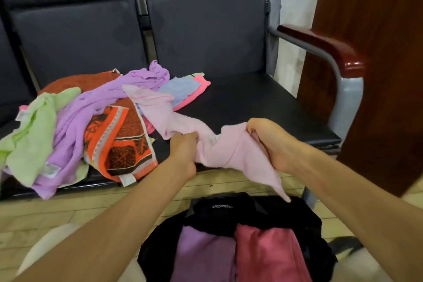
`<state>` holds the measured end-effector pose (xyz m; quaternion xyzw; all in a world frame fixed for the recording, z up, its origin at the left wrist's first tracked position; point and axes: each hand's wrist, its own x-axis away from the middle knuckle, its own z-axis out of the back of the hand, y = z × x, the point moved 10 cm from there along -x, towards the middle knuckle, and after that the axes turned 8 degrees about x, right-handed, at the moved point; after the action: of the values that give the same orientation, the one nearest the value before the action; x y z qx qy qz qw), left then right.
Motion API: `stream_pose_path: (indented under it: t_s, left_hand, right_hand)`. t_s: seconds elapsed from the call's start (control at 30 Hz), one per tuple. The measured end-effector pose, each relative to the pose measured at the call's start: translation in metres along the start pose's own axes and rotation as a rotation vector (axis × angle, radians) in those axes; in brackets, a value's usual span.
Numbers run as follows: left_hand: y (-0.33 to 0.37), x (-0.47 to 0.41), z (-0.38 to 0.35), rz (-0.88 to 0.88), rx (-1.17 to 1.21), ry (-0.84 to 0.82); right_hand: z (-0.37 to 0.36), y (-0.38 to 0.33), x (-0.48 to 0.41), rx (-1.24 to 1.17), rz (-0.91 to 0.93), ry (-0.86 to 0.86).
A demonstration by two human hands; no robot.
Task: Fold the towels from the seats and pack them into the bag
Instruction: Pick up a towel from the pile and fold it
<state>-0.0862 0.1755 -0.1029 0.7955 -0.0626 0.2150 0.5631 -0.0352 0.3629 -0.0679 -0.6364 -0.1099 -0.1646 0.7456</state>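
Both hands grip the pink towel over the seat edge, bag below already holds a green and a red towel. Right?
Not quite. The head view shows the bag holding a purple towel and a red towel, not green. Left hand and right hand do grip the pink towel.

We are seeing a dark padded bench [251, 98] carrying a heap of towels [91, 121] on its left part: green, lilac, orange patterned, rust, blue and bright pink ones are lying tangled together. Below, the pale floor [45, 213] is bearing an open black bag [251, 210].
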Motion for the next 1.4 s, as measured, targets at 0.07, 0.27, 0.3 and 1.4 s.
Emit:
stream_pose_path:
  t_s: [0.07,0.27,0.3,1.4]
  left_hand:
    - [0.0,0.005,0.001,0.02,-0.022,-0.039]
    - [-0.005,0.047,-0.011,0.071,-0.051,-0.332]
    - [-0.009,0.056,-0.011,0.078,-0.076,-0.376]
    - [0.02,0.054,0.039,-0.011,0.12,-0.188]
  right_hand:
    - [0.001,0.012,0.003,0.017,-0.026,0.002]
    - [-0.016,0.032,0.008,0.032,0.016,-0.046]
    - [-0.02,0.035,0.009,0.045,0.011,-0.042]
    - [0.043,0.037,0.036,-0.392,0.0,0.263]
